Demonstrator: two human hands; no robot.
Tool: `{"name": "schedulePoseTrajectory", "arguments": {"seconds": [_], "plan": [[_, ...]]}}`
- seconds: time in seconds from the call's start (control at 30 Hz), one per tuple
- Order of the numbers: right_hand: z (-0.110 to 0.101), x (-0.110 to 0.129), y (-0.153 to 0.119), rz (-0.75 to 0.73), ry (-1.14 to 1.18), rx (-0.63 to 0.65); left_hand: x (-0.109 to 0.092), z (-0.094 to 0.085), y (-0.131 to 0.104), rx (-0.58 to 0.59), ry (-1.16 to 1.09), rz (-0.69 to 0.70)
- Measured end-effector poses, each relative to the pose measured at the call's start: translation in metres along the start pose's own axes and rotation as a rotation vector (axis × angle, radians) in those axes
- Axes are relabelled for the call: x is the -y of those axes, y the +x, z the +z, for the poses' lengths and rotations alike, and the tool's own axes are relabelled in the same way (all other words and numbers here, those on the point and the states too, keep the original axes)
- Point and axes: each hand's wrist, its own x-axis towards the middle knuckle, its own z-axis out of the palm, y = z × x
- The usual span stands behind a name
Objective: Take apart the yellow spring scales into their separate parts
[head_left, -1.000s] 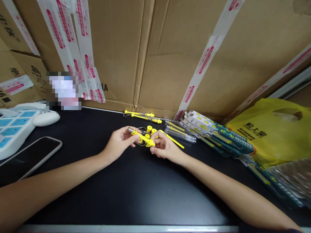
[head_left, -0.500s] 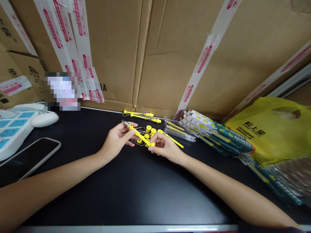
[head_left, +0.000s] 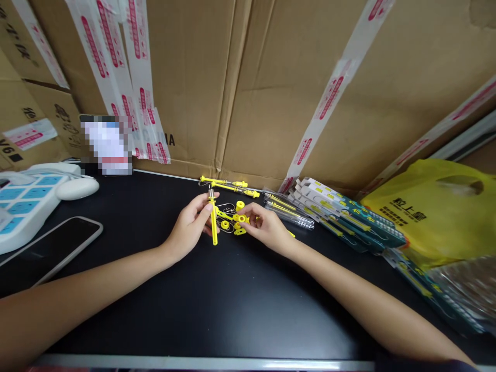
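My left hand [head_left: 188, 223] is closed around a yellow plastic rod [head_left: 214, 225] with a silvery metal collar and a thin wire at its top. The rod stands nearly upright, its free lower end pointing toward me. To the right, my right hand [head_left: 268, 227] pinches a small round yellow cap [head_left: 242, 219] with a hole in it. Between the hands lie loose yellow pieces, among them a round cap [head_left: 225, 225] and a spool-shaped cap [head_left: 240, 205], along with bent wire hooks [head_left: 228, 207]. Fingers hide part of this pile.
Two yellow rods with metal parts [head_left: 232, 187] lie behind the pile. Clear plastic sleeves [head_left: 292, 214], stacked blister cards [head_left: 344, 212] and a yellow bag [head_left: 426, 206] are to the right. A phone [head_left: 50, 253] and power strip [head_left: 34, 199] lie left. Cardboard [head_left: 186, 77] stands behind.
The rod in my left hand has swung from slanting to nearly upright, and its lower end has come away from my right fingers. My right hand now shows a round cap at its fingertips.
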Motion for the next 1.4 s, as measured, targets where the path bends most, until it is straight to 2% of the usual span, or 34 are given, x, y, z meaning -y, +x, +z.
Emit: {"name": "schedulePoseTrajectory", "arguments": {"seconds": [0.17, 0.33, 0.6, 0.77, 0.87, 0.97, 1.1, 1.23, 1.3, 1.4], "plan": [[0.004, 0.004, 0.027, -0.096, -0.286, -0.01, 0.001, 0.0, -0.001, 0.034, 0.022, -0.032], [0.011, -0.002, 0.036, -0.067, -0.562, 0.024, 0.003, 0.0, -0.003, 0.082, 0.033, -0.059], [0.008, -0.002, 0.029, -0.051, -0.61, 0.012, 0.006, 0.0, -0.003, 0.095, 0.035, -0.059], [0.002, 0.017, 0.016, -0.071, -0.385, -0.026, 0.005, 0.001, -0.004, 0.098, 0.038, -0.064], [0.003, 0.034, 0.002, -0.082, -0.195, 0.029, 0.005, 0.001, -0.004, 0.113, 0.03, -0.038], [0.006, 0.045, -0.01, -0.025, 0.037, 0.114, 0.005, 0.002, -0.005, 0.145, 0.022, -0.007], [0.008, 0.043, -0.018, 0.127, 0.344, 0.179, 0.003, 0.004, -0.007, 0.189, 0.01, 0.033], [0.009, 0.036, -0.02, 0.288, 0.564, 0.326, 0.002, 0.006, -0.008, 0.218, 0.007, 0.059], [0.01, 0.036, -0.021, 0.308, 0.619, 0.357, 0.002, 0.007, -0.008, 0.247, 0.002, 0.053], [0.012, 0.037, -0.02, 0.282, 0.64, 0.314, 0.001, 0.008, -0.009, 0.281, -0.011, 0.04]]}}
